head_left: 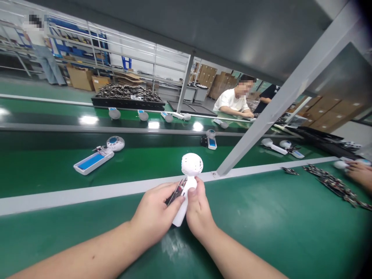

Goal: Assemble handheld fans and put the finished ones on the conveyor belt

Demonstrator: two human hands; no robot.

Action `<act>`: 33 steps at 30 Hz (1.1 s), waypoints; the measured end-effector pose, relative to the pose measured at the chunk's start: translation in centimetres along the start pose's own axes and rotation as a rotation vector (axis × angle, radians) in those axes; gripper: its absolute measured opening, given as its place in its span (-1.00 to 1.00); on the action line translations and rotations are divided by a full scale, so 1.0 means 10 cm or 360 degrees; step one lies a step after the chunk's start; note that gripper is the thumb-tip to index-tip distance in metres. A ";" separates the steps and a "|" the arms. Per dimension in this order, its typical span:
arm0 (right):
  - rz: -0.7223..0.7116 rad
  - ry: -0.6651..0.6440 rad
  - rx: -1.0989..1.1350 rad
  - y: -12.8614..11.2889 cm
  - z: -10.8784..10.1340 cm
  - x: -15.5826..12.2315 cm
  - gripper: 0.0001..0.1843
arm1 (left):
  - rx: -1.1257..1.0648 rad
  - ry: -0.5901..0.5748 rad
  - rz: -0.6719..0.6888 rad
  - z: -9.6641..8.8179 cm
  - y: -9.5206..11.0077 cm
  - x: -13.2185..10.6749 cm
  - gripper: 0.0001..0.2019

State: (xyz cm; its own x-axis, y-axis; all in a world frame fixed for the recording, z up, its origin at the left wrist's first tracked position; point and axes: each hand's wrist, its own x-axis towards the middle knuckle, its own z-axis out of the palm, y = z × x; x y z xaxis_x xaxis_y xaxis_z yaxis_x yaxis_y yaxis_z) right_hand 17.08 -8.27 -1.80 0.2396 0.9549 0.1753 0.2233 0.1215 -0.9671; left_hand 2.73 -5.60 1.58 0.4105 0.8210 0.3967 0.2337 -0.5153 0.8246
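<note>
Held upright over the near green surface is a white handheld device (191, 166) with a round, slotted head, much like a small fan. My right hand (200, 211) grips its handle from the right, thumb pressed on the front. My left hand (158, 209) closes on the handle from the left. A dark circuit board (173, 193) with a bit of red on it sits between my left fingers and the handle; whether it is joined to the device is hidden.
Past a grey rail (116, 193), a similar device with a blue panel (94, 159) lies on the green belt (43, 162), with several others beyond. A slanted metal post (270, 104) rises at right. Circuit boards (334, 184) lie near another person's hand (360, 174). A tray (128, 101) holds a heap of dark parts.
</note>
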 end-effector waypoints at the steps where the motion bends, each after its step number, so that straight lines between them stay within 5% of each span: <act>1: 0.0032 0.0020 0.0014 0.01 0.00 0.00 -0.43 | -0.0006 -0.0006 -0.0038 0.01 0.00 0.00 -0.78; 23: -0.0009 0.0050 0.0035 0.02 0.02 0.00 -0.48 | -0.0056 -0.0036 -0.0318 0.05 0.06 -0.02 -0.84; 33: -0.0206 0.0169 -0.0127 0.03 0.05 -0.02 -0.63 | -0.0076 0.0024 -0.0132 0.05 0.07 -0.06 -0.84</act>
State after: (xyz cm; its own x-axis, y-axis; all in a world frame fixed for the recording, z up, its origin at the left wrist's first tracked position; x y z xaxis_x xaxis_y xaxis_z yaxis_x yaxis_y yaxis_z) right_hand 16.62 -8.26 -2.26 0.3016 0.8982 0.3197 0.3320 0.2154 -0.9184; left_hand 3.14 -6.55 1.74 0.3783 0.8640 0.3322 0.2235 -0.4335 0.8730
